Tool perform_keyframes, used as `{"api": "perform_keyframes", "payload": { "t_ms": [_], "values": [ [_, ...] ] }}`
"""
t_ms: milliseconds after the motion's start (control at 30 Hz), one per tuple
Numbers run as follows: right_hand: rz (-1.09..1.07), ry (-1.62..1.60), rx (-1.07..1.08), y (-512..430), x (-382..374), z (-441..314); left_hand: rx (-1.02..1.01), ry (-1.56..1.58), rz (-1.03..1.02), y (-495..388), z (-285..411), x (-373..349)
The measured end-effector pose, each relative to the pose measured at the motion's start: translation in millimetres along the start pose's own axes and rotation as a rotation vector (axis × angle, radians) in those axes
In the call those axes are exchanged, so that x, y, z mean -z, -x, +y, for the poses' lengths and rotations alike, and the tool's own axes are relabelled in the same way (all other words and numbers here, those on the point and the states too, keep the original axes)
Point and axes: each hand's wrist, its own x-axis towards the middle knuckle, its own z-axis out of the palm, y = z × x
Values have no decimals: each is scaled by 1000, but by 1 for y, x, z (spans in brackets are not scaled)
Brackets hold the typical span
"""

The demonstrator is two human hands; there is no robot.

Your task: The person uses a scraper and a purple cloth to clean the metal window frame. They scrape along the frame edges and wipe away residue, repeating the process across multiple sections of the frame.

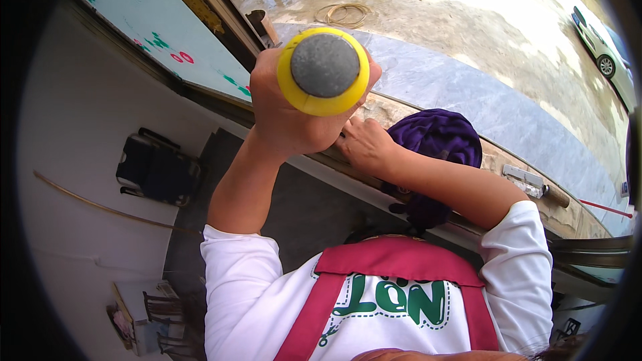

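Note:
A tool with a round grey end and a yellow collar (pixel 323 72) points up at the camera. My left hand (pixel 301 110) is closed around it, over the window sill; the tool's lower part is hidden. Just right of it, my right hand (pixel 368 148) rests low at the sill with bent fingers. A small dark spot shows at its fingertips, but whether it holds anything cannot be told. Bunched purple cloth (pixel 434 133) lies beyond my right forearm and shows again below it. Farther right on the stone-like sill (pixel 494 158) is a trowel (pixel 524 178) with a wooden handle.
A window frame (pixel 200 5) with a patterned pane stands at the upper left. Outside are a coiled hose (pixel 346 15) and a parked car (pixel 602 50). Indoors, a dark chair (pixel 158 168) stands at the left. A thin red rod (pixel 604 208) lies at the right.

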Motion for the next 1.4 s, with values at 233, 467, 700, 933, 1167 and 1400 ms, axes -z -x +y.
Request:
{"api": "perform_keyframes", "payload": {
  "t_ms": [233, 467, 700, 933, 1167, 1400],
  "values": [
    [97, 9, -61, -1, -1, -5, 8, 100, 156, 7, 6, 3],
    [-122, -26, 95, 6, 13, 16, -32, -46, 113, 7, 17, 7],
    [-355, 92, -18, 76, 43, 19, -51, 64, 162, 13, 19, 6],
    [-463, 89, -221, 141, 67, 18, -60, 40, 151, 19, 19, 3],
    [-397, -11, -425, 191, 90, 19, 33, 280, 162, 34, 16, 13],
    [297, -353, -327, 170, 38, -31, 155, 350, 217, 47, 14, 10]
  ]
}}
